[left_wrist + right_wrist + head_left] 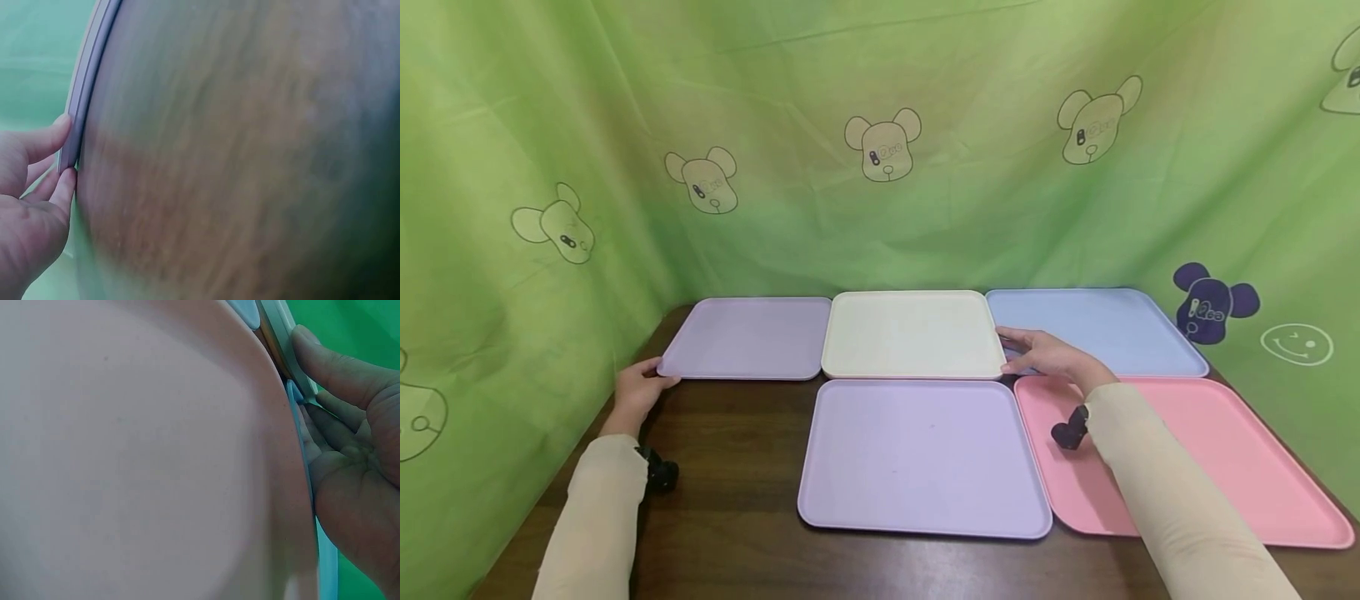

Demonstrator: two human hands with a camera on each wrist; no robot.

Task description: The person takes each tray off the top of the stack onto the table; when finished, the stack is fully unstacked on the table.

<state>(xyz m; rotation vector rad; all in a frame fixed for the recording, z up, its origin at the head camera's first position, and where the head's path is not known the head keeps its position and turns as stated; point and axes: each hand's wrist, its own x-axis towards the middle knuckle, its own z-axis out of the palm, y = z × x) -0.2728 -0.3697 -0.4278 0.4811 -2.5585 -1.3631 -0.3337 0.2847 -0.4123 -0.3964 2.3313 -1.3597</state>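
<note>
In the head view, my left hand (636, 392) touches the near left corner of a lilac tray (748, 337) at the back left. In the left wrist view, its fairly straight fingers (47, 142) and thumb meet that tray's rim (80, 103). My right hand (1045, 354) rests at the right edge of a cream-white tray (913, 333), back middle, thumb by its near corner. Its thumb (325, 359) lies against the rim in the right wrist view. This hand also reaches over part of a light blue tray (1090, 325) at the back right.
Nearer to me lie another lilac tray (925, 458) and a large pink tray (1232, 467), partly under my right sleeve. The trays stand side by side on a dark wooden table (730, 500). A green curtain (790, 225) with bear heads hangs behind and around.
</note>
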